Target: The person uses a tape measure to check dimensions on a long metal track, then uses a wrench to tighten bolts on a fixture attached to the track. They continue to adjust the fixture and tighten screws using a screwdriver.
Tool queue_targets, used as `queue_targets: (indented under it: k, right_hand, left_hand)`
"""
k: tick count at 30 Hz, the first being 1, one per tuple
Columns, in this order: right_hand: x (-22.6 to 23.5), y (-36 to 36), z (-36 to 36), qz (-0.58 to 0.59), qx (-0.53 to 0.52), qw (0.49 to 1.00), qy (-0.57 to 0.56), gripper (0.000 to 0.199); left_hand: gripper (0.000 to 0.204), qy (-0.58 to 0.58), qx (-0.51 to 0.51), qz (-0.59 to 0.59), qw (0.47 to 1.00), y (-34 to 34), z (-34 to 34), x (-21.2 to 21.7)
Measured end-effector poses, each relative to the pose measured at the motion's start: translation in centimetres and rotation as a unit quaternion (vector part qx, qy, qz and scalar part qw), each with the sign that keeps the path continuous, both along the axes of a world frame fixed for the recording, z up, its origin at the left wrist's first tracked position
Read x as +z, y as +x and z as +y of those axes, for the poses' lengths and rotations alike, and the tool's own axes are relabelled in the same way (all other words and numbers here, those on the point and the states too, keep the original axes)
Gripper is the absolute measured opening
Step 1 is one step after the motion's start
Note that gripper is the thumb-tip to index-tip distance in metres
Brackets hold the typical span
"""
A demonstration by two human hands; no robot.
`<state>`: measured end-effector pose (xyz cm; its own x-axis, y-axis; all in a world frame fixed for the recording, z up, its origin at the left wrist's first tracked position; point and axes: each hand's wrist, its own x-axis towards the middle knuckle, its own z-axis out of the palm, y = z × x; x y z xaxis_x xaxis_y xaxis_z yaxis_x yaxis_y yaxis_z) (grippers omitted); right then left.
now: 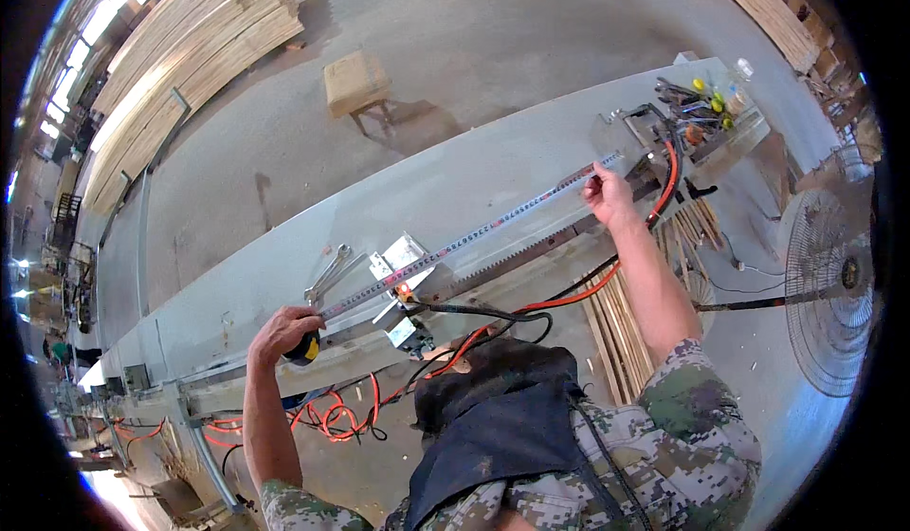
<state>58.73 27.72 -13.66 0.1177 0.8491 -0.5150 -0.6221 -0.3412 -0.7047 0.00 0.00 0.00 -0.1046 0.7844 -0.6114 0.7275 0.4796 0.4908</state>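
Observation:
A tape measure (482, 230) is pulled out in a slant across the long grey bench (284, 237), its blade running from lower left to upper right. My left hand (282, 332) is closed round its black and yellow case, which mostly hides under the palm. At the other end, my right hand (609, 195) pinches the blade near its tip. Beneath the blade lies a toothed rack (517, 258) along the bench's near side. The blade passes over a white metal bracket (403, 258) with an orange part. Two wrenches (332, 270) rest beside it, near my left hand.
Loose hand tools (697, 104) crowd the bench's far right end. Red and black hoses (540, 305) trail along the near edge. A standing fan (829, 284) is at the right, wooden strips (616, 332) below the bench. Beyond stand a stool (356, 83) and stacked boards (209, 52).

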Motion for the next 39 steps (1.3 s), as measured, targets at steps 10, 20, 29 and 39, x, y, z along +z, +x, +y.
queue_targets:
  k: [10, 20, 29, 39]
  right_hand:
    - [4.1, -3.4, -4.7, 0.015, 0.112, 0.993, -0.032, 0.019]
    - [8.7, -14.0, -23.7, 0.005, 0.261, 0.965, -0.005, 0.025]
    - [7.2, -22.6, -33.7, -0.15, 0.212, 0.966, 0.004, 0.033]
    - [7.5, -31.5, -33.1, -0.594, 0.272, 0.744, 0.137, 0.082]
  left_hand:
    - [0.026, 0.041, -0.076, -0.025, 0.996, -1.3, 2.1, -2.1]
    - [0.022, 0.1, -0.238, -0.043, 0.965, -3.6, 5.5, -5.7]
    - [0.03, 0.159, -0.248, -0.119, 0.948, -4.4, 6.7, -6.7]
    - [0.028, 0.094, -0.195, -0.129, 0.968, -4.4, 6.6, -5.7]
